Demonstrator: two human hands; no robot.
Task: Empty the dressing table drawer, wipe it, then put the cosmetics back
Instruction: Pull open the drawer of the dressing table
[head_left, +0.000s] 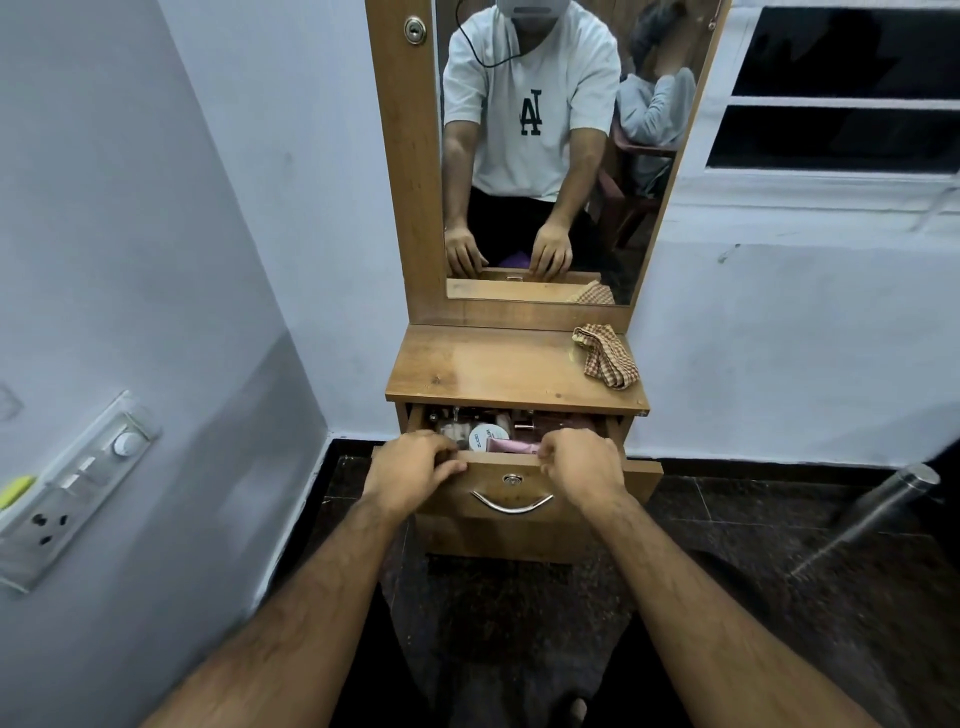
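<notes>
Fingers of the left hand (410, 464) are curled over the top edge of the drawer front, gripping it near its left end. The drawer (511, 486) of the wooden dressing table (498, 369) is seen partly pulled out, with 1 curved metal handle (512, 503) and a small lock on its face. Cosmetics (488, 431) are packed inside: a round white jar, a pink tube (511, 446) and small bottles further back. The same top edge is gripped near its right end by the right hand (579, 464), fingers bent over it. A checked cloth (605, 355) is laid crumpled on the tabletop's right rear corner, below the mirror (550, 156).
</notes>
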